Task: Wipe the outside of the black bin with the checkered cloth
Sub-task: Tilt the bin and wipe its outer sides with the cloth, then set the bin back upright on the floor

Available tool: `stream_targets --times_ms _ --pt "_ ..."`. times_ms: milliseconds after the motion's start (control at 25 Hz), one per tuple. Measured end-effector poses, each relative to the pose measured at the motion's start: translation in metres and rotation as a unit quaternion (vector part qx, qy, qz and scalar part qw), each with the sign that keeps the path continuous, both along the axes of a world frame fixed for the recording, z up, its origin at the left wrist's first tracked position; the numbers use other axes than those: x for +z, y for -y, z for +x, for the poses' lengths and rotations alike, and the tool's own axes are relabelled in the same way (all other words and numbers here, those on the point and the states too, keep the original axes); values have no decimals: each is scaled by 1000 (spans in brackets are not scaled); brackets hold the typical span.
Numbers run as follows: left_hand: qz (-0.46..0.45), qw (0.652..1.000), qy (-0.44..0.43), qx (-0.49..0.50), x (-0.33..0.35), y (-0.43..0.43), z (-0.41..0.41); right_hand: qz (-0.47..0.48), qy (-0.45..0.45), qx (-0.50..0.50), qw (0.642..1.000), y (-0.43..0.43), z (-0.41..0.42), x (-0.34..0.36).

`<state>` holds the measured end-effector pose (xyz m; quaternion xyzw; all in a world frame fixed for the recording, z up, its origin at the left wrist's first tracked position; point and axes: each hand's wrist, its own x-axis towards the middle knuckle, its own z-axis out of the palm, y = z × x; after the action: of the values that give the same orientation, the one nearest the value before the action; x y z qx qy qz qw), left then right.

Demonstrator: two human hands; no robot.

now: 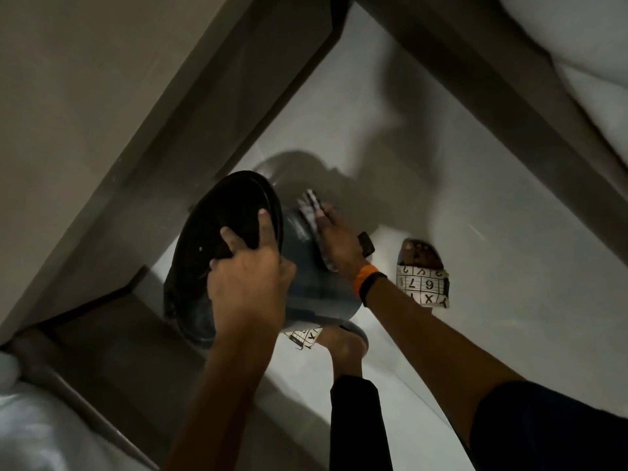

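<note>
Head view: the left hand's fingers (263,229) are curling over the rim of the bin (316,283), two of them reaching onto its dark lid, closed in a firm grip. The left hand (248,287) is sitting at the centre of the frame, its forearm running down to the lower edge. The right hand (338,243) is lying just right of centre, its fingers closed flat on the cloth (314,212) and pressing it against the bin's outer wall. The cloth is blurred, its checks faintly showing, one end sticking up past the fingertips toward the upper part of the wall. An orange and black band (370,282) is circling the right wrist.

The bin is tilting, its lid facing the left of the frame and its side wall turning up toward the camera, with a pale streak near the cloth. It is standing on a light floor (441,171), in a corner where grey skirting (163,137) is running up the left.

A foot in a sandal (423,277) printed with letters and numbers is resting at centre right, near the right wrist. A second foot is showing just below the bin, partly hidden by it.
</note>
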<state>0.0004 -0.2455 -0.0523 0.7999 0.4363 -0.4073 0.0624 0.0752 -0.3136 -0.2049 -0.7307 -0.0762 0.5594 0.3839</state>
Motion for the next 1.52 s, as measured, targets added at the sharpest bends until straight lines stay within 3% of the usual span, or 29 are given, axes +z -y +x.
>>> stream_targets --times_ms 120,200,280,320,440,680,720,840,960,1040,1280,1400,1520 --pt "42 997 58 -5 3 -20 3 116 33 -44 992 -30 -18 45" --pt "58 994 94 22 6 -22 3 127 147 -10 981 -27 -30 68" --pt "66 989 118 55 9 -15 4 71 276 97 954 -20 -19 62" --pt "68 987 127 69 8 -11 4 17 290 129 948 -21 -5 52" --pt "82 981 140 104 1 -1 10 -114 224 107 962 -40 39 23" --pt "86 983 126 105 2 -5 11 71 330 153 929 -4 -12 37" --pt "78 983 128 103 2 -7 9 46 315 140 938 9 1 26" --pt "77 983 142 83 6 -11 13 -71 155 67 983 24 44 -10" --pt "129 976 172 45 14 -18 13 4 37 -52 998 12 38 -13" --pt "176 963 198 41 22 -22 1 25 28 -119 992 5 31 -11" --pt "155 948 276 -18 10 52 -37 -13 30 -157 987 35 26 7" --pt "120 932 341 -26 -3 73 -48 -19 20 -166 986 52 36 13" --pt "57 938 342 7 -14 88 -59 -8 34 -145 989 68 41 29"
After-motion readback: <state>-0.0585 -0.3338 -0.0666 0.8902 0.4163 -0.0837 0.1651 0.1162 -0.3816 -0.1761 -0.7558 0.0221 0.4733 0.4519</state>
